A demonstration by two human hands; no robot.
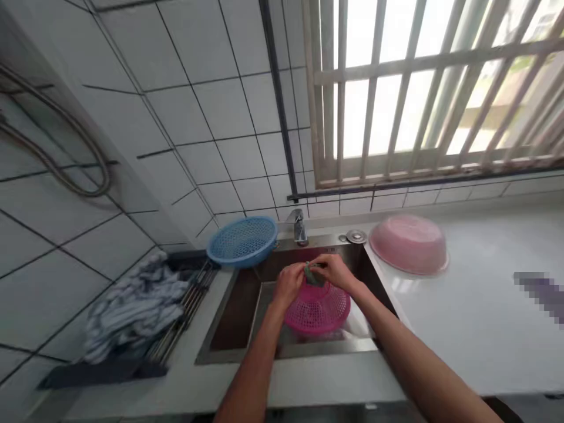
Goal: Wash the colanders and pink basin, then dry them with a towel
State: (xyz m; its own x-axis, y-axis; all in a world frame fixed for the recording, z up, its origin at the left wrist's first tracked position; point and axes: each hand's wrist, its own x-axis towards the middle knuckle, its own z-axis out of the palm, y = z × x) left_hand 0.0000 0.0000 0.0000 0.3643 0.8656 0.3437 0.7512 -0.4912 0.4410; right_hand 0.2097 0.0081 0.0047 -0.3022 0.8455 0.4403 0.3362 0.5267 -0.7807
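Over the sink, my left hand and my right hand are close together, fingers pinched on a small, limp greyish-green piece. Its kind cannot be made out; it may be cloth or something leafy. Just below it, a pink plastic colander sits in the steel sink, and my wrists partly cover it. Behind my hands stands a chrome faucet.
A blue plastic basket leans at the sink's back left corner. On the right counter lies an upturned pink basin, beside a round drain strainer. A striped cloth lies on a rack at left. A barred window is behind.
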